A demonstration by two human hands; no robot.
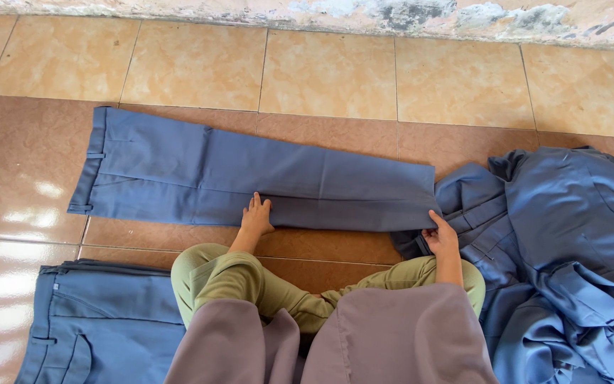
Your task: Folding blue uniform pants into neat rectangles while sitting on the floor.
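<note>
A pair of grey-blue trousers lies flat on the tiled floor, legs stacked, waistband at the left and hems at the right. My left hand rests palm down on the near edge of the trousers around the middle, fingers spread. Over at the hem end, my right hand pinches the near corner of the trouser leg. Both arms come out of olive-green sleeves under a mauve drape.
A heap of crumpled grey-blue garments lies at the right, touching the hem end. Another folded pair of blue trousers lies at the bottom left. A worn wall base runs along the far edge of the tan and brown tiles.
</note>
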